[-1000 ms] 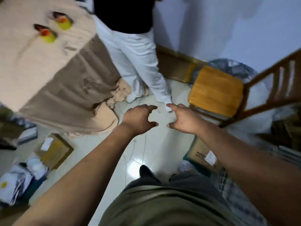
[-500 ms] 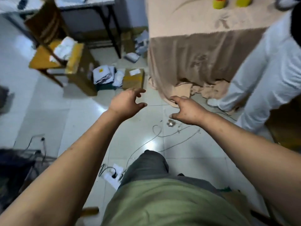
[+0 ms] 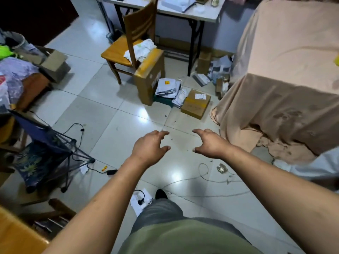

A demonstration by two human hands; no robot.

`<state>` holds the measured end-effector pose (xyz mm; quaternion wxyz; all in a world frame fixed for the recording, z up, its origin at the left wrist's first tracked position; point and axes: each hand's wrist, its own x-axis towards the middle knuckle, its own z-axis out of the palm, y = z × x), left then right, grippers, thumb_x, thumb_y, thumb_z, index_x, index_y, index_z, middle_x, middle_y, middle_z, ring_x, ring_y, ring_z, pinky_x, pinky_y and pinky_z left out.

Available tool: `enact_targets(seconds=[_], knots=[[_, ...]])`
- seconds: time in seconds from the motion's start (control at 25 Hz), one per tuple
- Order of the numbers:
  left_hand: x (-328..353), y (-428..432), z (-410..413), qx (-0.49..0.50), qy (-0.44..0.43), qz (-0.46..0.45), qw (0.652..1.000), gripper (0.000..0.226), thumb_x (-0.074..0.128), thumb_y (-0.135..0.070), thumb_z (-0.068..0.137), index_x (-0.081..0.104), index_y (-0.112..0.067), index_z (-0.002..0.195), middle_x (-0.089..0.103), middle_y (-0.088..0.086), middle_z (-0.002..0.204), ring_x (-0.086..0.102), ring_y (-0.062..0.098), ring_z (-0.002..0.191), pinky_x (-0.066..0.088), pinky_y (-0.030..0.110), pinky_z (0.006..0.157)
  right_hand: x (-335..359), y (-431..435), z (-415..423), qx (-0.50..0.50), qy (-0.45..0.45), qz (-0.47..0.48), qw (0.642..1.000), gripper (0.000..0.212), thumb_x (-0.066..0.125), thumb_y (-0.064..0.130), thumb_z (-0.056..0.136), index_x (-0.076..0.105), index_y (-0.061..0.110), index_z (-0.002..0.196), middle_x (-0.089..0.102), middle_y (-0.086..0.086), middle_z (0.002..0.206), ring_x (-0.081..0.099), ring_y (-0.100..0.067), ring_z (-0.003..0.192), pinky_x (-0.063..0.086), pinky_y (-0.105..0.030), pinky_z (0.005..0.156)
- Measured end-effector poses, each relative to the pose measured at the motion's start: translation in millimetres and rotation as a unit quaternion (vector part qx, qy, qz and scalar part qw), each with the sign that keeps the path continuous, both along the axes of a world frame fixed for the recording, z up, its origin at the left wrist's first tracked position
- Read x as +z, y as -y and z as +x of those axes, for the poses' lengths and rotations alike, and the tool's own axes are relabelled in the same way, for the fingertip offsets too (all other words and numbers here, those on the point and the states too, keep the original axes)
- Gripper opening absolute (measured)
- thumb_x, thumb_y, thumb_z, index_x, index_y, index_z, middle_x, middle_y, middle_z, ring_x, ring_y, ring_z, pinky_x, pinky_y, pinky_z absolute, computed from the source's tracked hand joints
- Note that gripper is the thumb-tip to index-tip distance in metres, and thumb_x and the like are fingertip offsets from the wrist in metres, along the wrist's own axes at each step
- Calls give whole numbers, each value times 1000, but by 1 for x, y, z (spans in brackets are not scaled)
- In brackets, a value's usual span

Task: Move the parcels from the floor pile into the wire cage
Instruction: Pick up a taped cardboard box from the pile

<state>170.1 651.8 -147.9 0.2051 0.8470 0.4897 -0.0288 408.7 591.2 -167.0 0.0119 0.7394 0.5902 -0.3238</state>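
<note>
A pile of parcels lies on the tiled floor ahead: a flat cardboard box (image 3: 196, 104) with a white label, grey plastic mailers (image 3: 167, 87) stacked on something dark green, and a tall upright carton (image 3: 149, 77) beside the chair. My left hand (image 3: 149, 148) and my right hand (image 3: 211, 143) are stretched out side by side over bare floor, well short of the pile. Their fingers are loosely curled and hold nothing. No wire cage is identifiable; a metal-framed cart with dark blue fabric (image 3: 46, 149) stands at the left.
A table under a beige cloth (image 3: 278, 74) fills the right side. A wooden chair (image 3: 132, 43) with white bags and a folding table (image 3: 190, 10) stand behind the pile. Cables (image 3: 207, 177) trail across the floor near my feet. Boxes and bags (image 3: 27, 70) crowd the left.
My view has swung left, from a person in white trousers and a chair toward the parcel pile, which now sits ahead. Both hands stay out in front, empty.
</note>
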Motion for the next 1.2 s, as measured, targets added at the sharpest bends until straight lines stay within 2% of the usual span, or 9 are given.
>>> enact_targets(seconds=[0.24,0.44,0.56,0.64,0.8,0.92,1.08,1.2], knots=[[1,-107,3,-34,-8,-5,999,67,62,-51,96,37,-35,156,52,-1,148,54,23,131,51,39,100,-3,-99,-35,-63,-16,1,998,86,72,39,86,25,31,158,43,-12,147,49,-32,133,47,-41,106],[-9,-186,39,-60,-13,-17,998,69,63,-52,96,36,-36,157,51,0,150,55,25,130,53,41,102,-13,-160,-12,-103,-13,-5,995,91,72,39,86,20,31,160,36,-10,151,48,-31,134,46,-39,108],[-26,-233,71,-53,-3,-11,999,78,71,-50,92,32,-35,157,26,2,163,48,27,138,52,45,106,-25,-202,22,-125,2,-12,992,96,71,39,85,12,34,161,31,-11,154,45,-33,137,46,-43,108],[-39,-273,100,-41,8,6,999,82,74,-48,89,30,-33,157,14,2,162,45,29,139,52,46,105,-36,-238,52,-145,-7,-15,989,99,71,39,85,8,38,161,29,-13,155,43,-34,138,45,-44,109],[-59,-356,172,-16,8,-2,1000,87,75,-52,87,27,-35,158,28,4,144,53,26,124,58,42,96,-52,-314,122,-167,-33,-12,985,103,72,36,83,2,51,158,33,-22,154,44,-37,138,44,-43,109],[-72,-398,215,-25,5,-21,999,89,76,-54,86,24,-40,157,33,4,143,53,26,124,60,42,92,-60,-354,169,-164,-33,-6,986,106,74,42,81,0,54,156,37,-22,152,46,-38,136,45,-43,108],[-84,-453,261,-42,-5,-49,998,89,76,-51,88,25,-36,159,35,9,143,53,29,123,58,41,94,-77,-406,231,-165,-30,-25,985,106,74,48,81,-1,54,155,31,-24,156,43,-41,138,44,-47,109],[-100,-491,287,-54,-21,-80,995,90,74,-50,89,22,-35,161,34,9,143,53,30,123,57,42,94,-97,-440,264,-171,-39,-38,984,107,74,48,82,-3,51,157,40,-22,148,44,-40,136,45,-47,107]])
